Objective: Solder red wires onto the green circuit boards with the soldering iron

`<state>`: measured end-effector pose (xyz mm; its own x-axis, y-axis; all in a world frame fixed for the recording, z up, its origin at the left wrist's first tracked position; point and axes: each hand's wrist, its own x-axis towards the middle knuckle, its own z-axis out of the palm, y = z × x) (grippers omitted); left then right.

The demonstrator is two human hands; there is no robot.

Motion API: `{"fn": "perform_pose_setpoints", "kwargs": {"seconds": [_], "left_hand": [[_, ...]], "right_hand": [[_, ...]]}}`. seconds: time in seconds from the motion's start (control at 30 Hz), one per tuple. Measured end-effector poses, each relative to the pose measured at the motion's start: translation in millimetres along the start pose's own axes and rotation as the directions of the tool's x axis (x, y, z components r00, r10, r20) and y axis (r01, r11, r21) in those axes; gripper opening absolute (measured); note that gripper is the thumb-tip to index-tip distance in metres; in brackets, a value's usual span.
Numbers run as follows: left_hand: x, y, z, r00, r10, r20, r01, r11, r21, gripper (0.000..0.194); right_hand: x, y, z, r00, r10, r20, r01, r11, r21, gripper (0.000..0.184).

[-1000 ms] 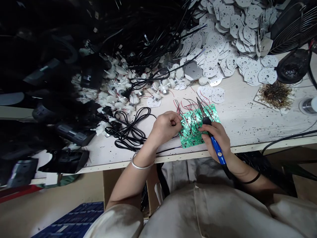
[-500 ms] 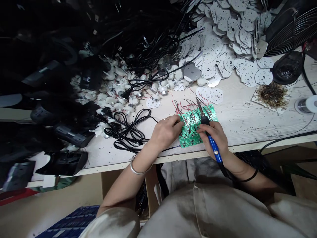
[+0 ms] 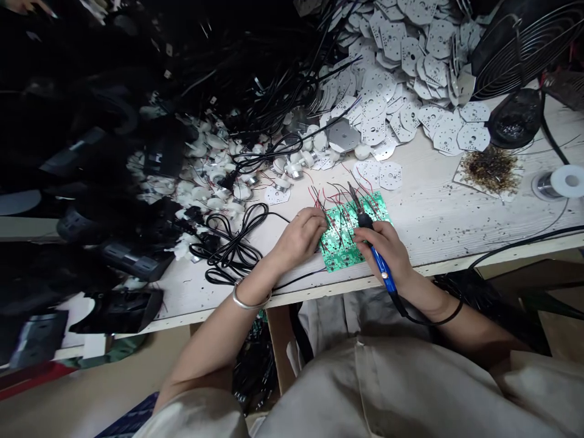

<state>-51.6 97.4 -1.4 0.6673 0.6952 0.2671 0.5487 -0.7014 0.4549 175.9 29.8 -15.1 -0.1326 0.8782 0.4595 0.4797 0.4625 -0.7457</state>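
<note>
A green circuit board panel [image 3: 337, 258] lies on the bench, with thin red and black wires [image 3: 335, 198] sticking up from it. My left hand [image 3: 301, 236] is at the panel's left edge, fingers curled and closed on that edge; whether a wire is also pinched is hidden. In my right hand [image 3: 387, 246] is a blue-handled soldering iron [image 3: 382, 267], gripped like a pen over the panel's right half. Its metal tip points away from me, among the wires near the far edge. Two white disc-like boards [image 3: 378, 175] lie just beyond the panel.
White boards [image 3: 378, 100] are heaped at the back, beside a round fan grille [image 3: 524, 52]. Small white motors [image 3: 214, 164] and a coiled black cable [image 3: 237, 243] lie left. At right are a solder spool [image 3: 566, 182] and a pad with brown debris [image 3: 491, 170].
The whole view has shifted, so the bench things at right appear further left. Both hands keep nearly the same places on the panel, with the soldering iron still in my right hand.
</note>
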Motion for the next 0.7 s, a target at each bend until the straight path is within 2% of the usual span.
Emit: {"fn": "perform_pose_setpoints", "kwargs": {"seconds": [0.13,0.23,0.33,0.5,0.7], "left_hand": [[-3.9,1.6,-1.7,1.0,0.006,-0.026,-0.008,0.996,-0.094,0.007],[-5.7,3.1,-1.8,0.998,-0.034,-0.05,0.025,0.985,-0.17,0.007],[-5.7,4.6,-1.0,0.995,-0.095,-0.041,0.084,0.972,-0.219,0.008],[-2.9,6.4,-1.9,0.997,-0.079,-0.018,0.072,0.967,-0.243,0.009],[-2.8,8.1,-0.9,0.997,-0.072,-0.039,0.062,0.975,-0.215,0.008]], "right_hand": [[-0.9,-5.7,-9.8,0.997,0.042,-0.063,-0.031,0.987,0.156,0.034],[-7.2,-9.0,-16.6,0.988,0.091,-0.126,-0.056,0.965,0.257,0.024],[-10.7,-10.6,-18.9,0.982,0.127,-0.141,-0.092,0.969,0.229,0.015],[-1.8,-14.1,-18.4,0.978,0.177,-0.11,-0.15,0.964,0.219,0.02],[7.2,-19.0,-19.0,0.989,0.134,-0.055,-0.123,0.977,0.175,0.021]]}}
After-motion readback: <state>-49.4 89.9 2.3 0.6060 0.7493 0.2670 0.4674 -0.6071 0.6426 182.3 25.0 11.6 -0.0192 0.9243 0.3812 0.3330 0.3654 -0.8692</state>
